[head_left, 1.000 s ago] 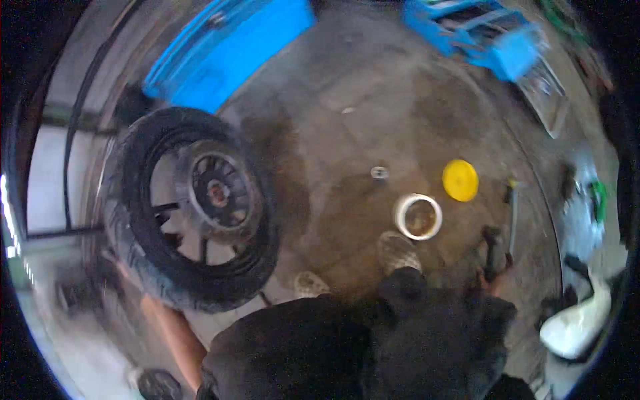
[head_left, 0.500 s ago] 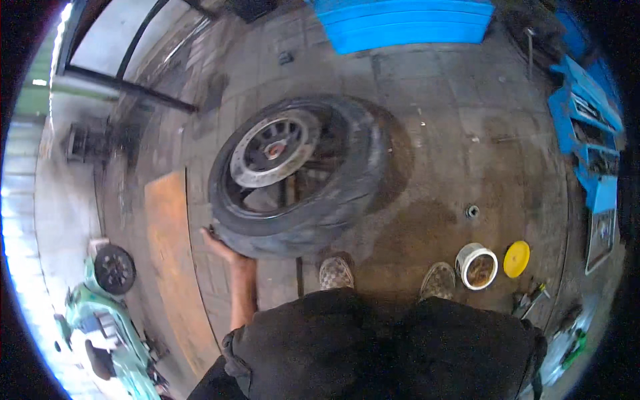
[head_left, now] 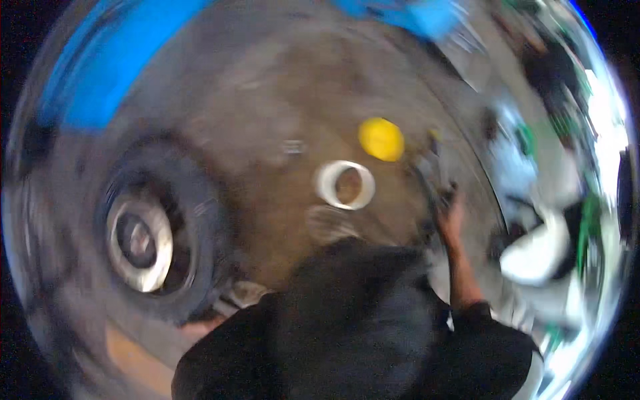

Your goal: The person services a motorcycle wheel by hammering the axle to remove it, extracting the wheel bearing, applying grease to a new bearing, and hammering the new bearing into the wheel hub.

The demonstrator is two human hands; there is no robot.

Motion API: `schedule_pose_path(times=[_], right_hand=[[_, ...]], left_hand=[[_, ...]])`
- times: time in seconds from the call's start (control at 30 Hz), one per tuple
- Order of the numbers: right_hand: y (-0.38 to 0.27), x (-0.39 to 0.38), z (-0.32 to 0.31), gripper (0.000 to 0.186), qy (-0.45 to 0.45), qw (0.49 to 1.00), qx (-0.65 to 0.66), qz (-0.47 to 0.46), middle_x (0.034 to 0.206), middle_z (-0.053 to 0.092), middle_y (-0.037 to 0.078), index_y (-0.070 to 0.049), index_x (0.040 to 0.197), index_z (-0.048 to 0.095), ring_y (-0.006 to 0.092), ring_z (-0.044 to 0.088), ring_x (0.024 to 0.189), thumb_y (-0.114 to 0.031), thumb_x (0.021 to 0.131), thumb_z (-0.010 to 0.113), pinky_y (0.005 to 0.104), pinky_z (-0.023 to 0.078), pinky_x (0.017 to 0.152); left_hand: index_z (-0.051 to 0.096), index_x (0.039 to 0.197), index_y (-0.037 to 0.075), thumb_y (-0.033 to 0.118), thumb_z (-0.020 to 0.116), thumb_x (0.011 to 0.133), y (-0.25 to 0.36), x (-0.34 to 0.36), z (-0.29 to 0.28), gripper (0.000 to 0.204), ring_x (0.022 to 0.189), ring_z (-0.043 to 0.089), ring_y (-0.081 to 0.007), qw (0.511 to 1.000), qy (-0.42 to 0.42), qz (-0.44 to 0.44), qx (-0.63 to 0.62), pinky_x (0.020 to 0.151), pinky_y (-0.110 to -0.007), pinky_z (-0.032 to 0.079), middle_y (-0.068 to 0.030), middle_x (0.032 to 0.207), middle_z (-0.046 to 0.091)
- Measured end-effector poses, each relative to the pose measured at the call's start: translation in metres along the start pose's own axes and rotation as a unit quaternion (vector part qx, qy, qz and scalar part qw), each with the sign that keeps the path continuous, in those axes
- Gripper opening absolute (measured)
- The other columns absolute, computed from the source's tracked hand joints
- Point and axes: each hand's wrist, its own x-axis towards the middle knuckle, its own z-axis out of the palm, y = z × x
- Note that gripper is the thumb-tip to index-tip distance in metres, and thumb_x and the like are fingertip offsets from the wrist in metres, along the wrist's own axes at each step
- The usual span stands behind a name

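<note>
The view is smeared by motion. A motorcycle wheel [head_left: 210, 230] with a black tyre and a pale brake disc leans tilted at the left. My left hand [head_left: 203, 326] is against the tyre's near edge, supporting it; its fingers are mostly hidden. On the right my right hand [head_left: 452, 212] reaches down beside dark long tools [head_left: 427, 177] on the floor. Its fingers are too blurred to show whether they grip one. Just left of the tools stand a white tub [head_left: 327, 183] with brown contents and its round yellow lid [head_left: 381, 139].
A small metal ring-like part [head_left: 292, 147] lies on the stained floor. A blue bin [head_left: 113, 67] stands far left, a blue toolbox [head_left: 433, 17] at the far side. A wooden board [head_left: 137, 360] lies near left. Green and white items [head_left: 540, 250] crowd the right.
My view has swung to the right, so wheel, tub and lid sit further left. My right hand has come into view by the tools. The left hand remains at the tyre.
</note>
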Motion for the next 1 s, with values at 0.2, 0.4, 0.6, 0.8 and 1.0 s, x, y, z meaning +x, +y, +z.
schedule_pose_path(times=[0.2,0.4,0.6,0.8,1.0], right_hand=[[0.009,-0.052,-0.086,0.049,-0.032,0.969,0.124,0.211,0.098,0.066,0.021,-0.006,0.123,0.055,0.0386,0.063,0.092,-0.001,0.076,0.066,0.0441,0.05,0.085],[0.028,-0.148,-0.051,0.053,-0.105,0.981,0.043,0.156,0.122,0.062,0.024,-0.003,0.127,0.057,0.0437,0.059,0.111,-0.007,0.075,0.067,0.0477,0.049,0.096],[0.041,-0.116,-0.046,0.051,-0.065,0.976,-0.061,0.2,0.134,0.055,0.025,-0.001,0.128,0.056,0.0441,0.056,0.119,-0.012,0.08,0.066,0.048,0.047,0.1],[0.092,-0.118,-0.052,0.042,-0.036,0.983,0.007,0.18,0.118,0.065,0.018,-0.002,0.123,0.059,0.0362,0.064,0.105,-0.005,0.082,0.067,0.0418,0.052,0.092],[0.074,-0.064,-0.008,0.042,0.002,0.991,-0.007,0.137,0.123,0.064,0.016,-0.004,0.126,0.059,0.0334,0.062,0.11,-0.007,0.085,0.068,0.0413,0.049,0.097]], left_hand=[[0.041,0.144,0.005,0.049,0.051,0.097,-0.023,-0.016,0.023,0.066,0.127,0.048,-0.0327,0.962,-0.132,0.163,0.174,0.11,-0.047,0.037,-0.0148,0.143,0.047],[0.043,0.142,0.004,0.046,0.053,0.096,-0.028,-0.008,0.018,0.064,0.126,0.048,-0.0328,0.901,-0.237,0.238,0.274,0.109,-0.047,0.037,-0.0152,0.14,0.048],[0.044,0.14,0.003,0.044,0.056,0.095,-0.022,0.009,0.0,0.062,0.125,0.048,-0.033,0.881,-0.226,0.25,0.332,0.108,-0.047,0.036,-0.0156,0.138,0.048],[0.046,0.138,0.002,0.042,0.058,0.094,-0.027,0.02,-0.033,0.06,0.124,0.048,-0.0332,0.869,-0.174,0.243,0.395,0.108,-0.047,0.036,-0.0159,0.136,0.049],[0.047,0.136,0.001,0.039,0.06,0.094,-0.017,0.023,-0.101,0.058,0.123,0.048,-0.0333,0.863,-0.083,0.208,0.453,0.107,-0.047,0.036,-0.0163,0.134,0.05]])
